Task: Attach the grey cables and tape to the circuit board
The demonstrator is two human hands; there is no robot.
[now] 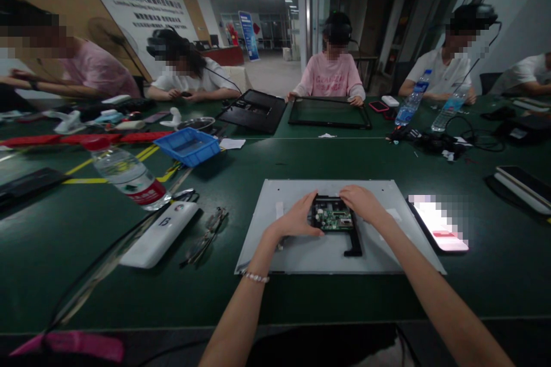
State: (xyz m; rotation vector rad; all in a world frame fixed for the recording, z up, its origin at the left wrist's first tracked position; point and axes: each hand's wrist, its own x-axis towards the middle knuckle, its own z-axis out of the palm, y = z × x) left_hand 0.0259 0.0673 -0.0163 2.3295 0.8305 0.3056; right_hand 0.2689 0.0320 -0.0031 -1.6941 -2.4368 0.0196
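Note:
A green circuit board [333, 219] sits in a black plastic bracket [355, 241] with an arm that reaches down to the right. Both lie over the middle of a flat grey-white panel [267, 252] on the table before me. My left hand [298, 219] grips the bracket's left side, thumb at the lower edge and fingers at the top left corner. At the top right corner, my right hand [360, 203] has its fingers closed on the bracket's edge; its fingertips are partly hidden. Whether the bracket touches the panel I cannot tell.
Right of the panel lies a lit phone [439, 223]. To the left are a white power bank [161, 235], eyeglasses [206, 238], a water bottle [129, 178] and a blue tray [189, 146]. Across the table, a person in pink [331, 74] holds a black frame [329, 123].

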